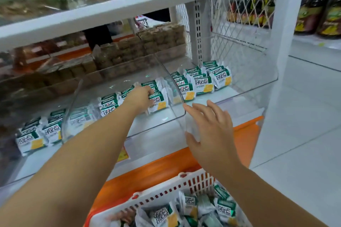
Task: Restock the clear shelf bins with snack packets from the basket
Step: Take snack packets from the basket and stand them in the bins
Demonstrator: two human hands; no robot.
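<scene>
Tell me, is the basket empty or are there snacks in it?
Not empty. The white basket holds a loose pile of green-and-white snack packets; its bottom is out of view.

Clear glossy plastic bin, glossy foil-like snack packets, white slotted plastic basket

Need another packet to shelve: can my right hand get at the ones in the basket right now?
Probably yes. The right hand is open and empty, and the basket sits uncovered below it, packets exposed on top.
</scene>
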